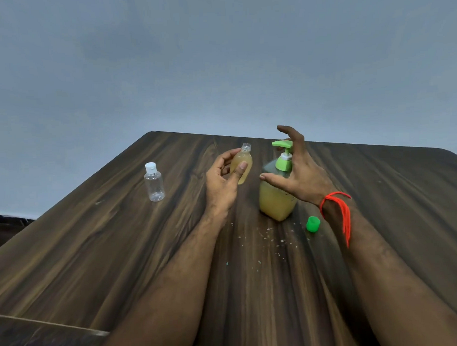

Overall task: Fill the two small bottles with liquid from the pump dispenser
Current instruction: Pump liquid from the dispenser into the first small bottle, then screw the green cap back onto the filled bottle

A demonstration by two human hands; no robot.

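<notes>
Lying nearest on the bench (95,255), at 5 o'clock from the pump dispenser (276,194), is a green cap (313,224) among small crumbs. The dispenser stands upright, partly full of yellow liquid. The right hand (300,170) hovers over its pump head with fingers spread, a released grip that holds nothing. The left hand (222,178), at 9 o'clock from the dispenser, pinches the open bottle (242,164), which looks nearly full. Far at 9 o'clock stands the clear bottle (154,183), capped and empty. I judge the task about half done: one bottle filled but uncapped, one not started. No label or writing can be read.
</notes>
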